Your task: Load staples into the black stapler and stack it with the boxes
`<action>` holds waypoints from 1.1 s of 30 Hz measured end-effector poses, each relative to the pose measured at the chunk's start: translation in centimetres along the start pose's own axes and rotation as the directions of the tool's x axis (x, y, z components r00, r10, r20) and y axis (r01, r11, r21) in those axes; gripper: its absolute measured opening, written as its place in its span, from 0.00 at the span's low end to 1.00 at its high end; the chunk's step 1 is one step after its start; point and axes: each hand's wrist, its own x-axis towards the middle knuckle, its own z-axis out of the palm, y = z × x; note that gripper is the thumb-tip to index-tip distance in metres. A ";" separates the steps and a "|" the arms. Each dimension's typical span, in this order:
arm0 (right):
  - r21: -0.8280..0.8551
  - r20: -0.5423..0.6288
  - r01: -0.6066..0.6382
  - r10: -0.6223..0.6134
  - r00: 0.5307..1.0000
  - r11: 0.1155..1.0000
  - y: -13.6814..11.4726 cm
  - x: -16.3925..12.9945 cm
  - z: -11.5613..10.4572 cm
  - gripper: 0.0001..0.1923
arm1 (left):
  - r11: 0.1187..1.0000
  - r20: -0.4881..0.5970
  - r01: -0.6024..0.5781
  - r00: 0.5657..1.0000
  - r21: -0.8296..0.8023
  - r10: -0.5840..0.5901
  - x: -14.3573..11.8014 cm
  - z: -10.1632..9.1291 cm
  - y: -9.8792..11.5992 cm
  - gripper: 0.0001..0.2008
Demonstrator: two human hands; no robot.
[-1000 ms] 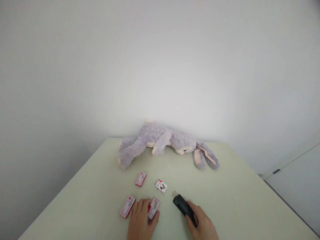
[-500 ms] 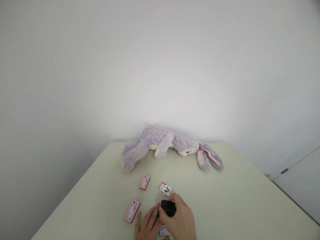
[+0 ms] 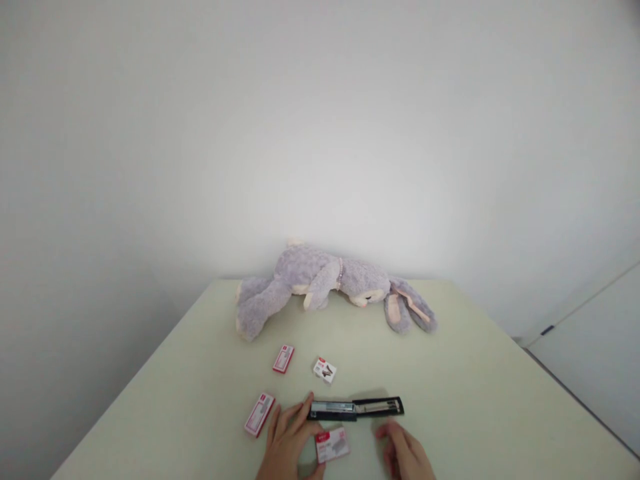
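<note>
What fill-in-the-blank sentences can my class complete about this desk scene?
1. The stapler lies swung fully ___ on the table.
2. The left hand touches the stapler's ___ end.
3. The plush rabbit lies at the table's ___ edge, by the wall.
4. The box between the hands is red and ___.

Missing words: open; left; far; white

The stapler lies on the table, before the plush rabbit.
</note>
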 end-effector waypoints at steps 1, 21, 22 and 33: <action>-0.014 0.091 -0.006 0.007 0.996 1.000 0.4 -0.1 0.9 0.37 | 1.000 0.016 -0.005 1.000 -0.010 0.005 0.1 -0.2 0.2 0.24; -0.139 0.257 0.305 -0.263 0.930 0.942 -3.9 -0.2 6.6 0.26 | 0.992 -0.103 -0.083 0.990 0.090 0.093 -0.5 0.3 -0.8 0.21; -0.065 0.270 0.257 -0.231 0.935 0.964 -4.0 0.0 7.4 0.26 | 0.992 -0.099 -0.084 0.991 0.097 0.094 -0.4 0.3 -0.8 0.22; -0.154 0.233 0.355 -0.315 0.920 0.922 -6.4 0.5 10.0 0.10 | 0.989 -0.124 -0.097 0.986 0.109 0.111 -0.4 0.0 -0.8 0.28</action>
